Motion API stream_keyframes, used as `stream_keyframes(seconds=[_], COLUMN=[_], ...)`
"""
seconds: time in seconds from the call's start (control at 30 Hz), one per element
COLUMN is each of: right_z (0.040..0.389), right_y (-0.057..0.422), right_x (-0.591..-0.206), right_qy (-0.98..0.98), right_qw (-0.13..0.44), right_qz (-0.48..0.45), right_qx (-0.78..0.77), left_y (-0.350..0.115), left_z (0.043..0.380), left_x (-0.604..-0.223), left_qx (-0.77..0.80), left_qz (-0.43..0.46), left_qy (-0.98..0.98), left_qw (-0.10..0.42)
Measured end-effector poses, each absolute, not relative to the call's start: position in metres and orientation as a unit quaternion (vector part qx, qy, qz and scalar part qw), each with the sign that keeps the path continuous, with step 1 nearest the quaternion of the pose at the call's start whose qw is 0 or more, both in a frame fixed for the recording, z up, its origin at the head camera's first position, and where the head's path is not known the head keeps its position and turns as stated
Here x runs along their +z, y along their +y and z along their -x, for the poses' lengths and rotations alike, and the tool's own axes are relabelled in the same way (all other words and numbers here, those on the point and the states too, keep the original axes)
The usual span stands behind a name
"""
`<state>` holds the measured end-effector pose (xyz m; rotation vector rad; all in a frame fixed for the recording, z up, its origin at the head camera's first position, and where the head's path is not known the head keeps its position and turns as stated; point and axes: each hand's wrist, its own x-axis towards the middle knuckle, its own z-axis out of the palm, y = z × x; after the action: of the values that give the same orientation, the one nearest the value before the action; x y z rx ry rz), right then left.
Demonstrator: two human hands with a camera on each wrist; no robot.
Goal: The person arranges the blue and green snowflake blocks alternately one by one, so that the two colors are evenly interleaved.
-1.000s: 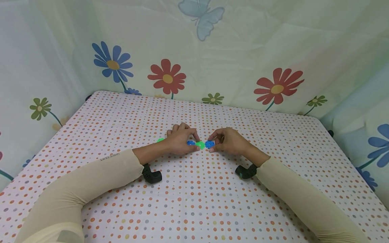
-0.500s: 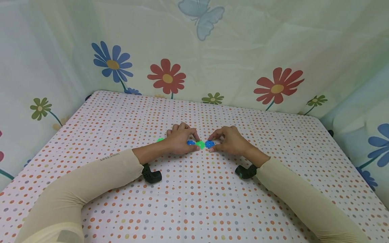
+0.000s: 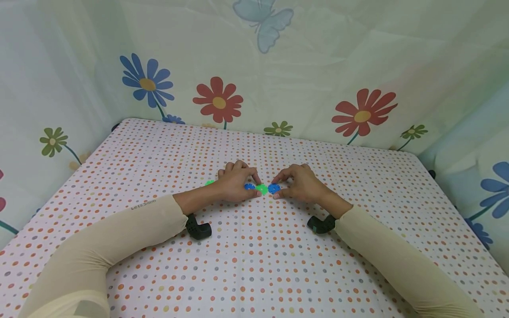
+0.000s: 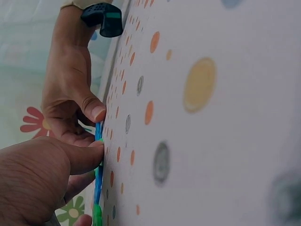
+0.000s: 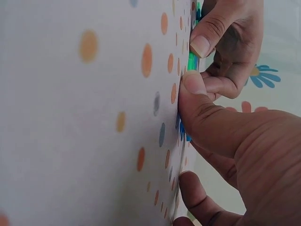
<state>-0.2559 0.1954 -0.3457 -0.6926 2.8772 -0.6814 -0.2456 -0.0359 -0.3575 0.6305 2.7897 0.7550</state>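
Observation:
A row of flat, notched interlocking discs in green and blue lies along the dotted tabletop, mid-view of the head camera. My left hand [image 3: 236, 183] pinches a green disc [image 3: 262, 189] between thumb and index finger. At the right end, my right hand [image 3: 305, 184] pinches a blue disc [image 3: 274, 189] by its edges; that disc meets the green one. Another blue disc [image 3: 249, 187] shows partly under my left hand, and a green disc [image 3: 210, 182] peeks out beyond the wrist. The left wrist view shows a green disc [image 4: 97, 214] farther along the row.
The table [image 3: 246, 256] wears a white cloth with coloured dots. Behind it hangs a pale curtain [image 3: 310, 62] printed with flowers and a butterfly. Each wrist carries a black strap mount, the left mount [image 3: 199, 229] and the right mount [image 3: 321, 225] close above the cloth.
My right hand's rear fingers have shifted slightly up and to the right, while its thumb and index finger stay on the blue disc. The left hand and the row look unmoved.

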Motion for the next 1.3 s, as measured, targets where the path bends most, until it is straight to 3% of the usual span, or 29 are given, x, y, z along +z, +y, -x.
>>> stream_keyframes(seconds=[1.3], right_z=[0.2496], right_y=[0.1991], right_x=[-0.3411], right_qy=[0.944], right_qw=[0.055], right_qz=[0.257], right_qx=[-0.2], left_y=[-0.0425], left_z=[0.2431], left_x=[-0.3586], left_qx=[0.242], left_qz=[-0.243], left_qy=[0.935], left_qw=[0.09])
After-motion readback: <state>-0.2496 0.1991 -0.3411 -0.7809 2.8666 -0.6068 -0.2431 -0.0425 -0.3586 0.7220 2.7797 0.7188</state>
